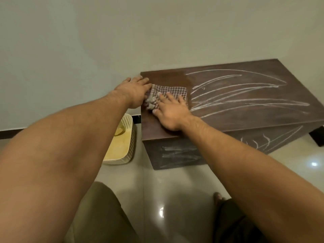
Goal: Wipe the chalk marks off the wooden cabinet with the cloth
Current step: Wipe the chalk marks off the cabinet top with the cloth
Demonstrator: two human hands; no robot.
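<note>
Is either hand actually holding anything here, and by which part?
Nothing is gripped. The right hand presses flat on the cloth's near edge, pinning it to the cabinet. The left hand rests open at its left, fringed end.

Wall [105, 41] hems cabinet [254, 95]; right open

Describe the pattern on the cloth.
The cloth has a small red-and-white check weave with a pale fringed edge, seen in the head view.
</note>
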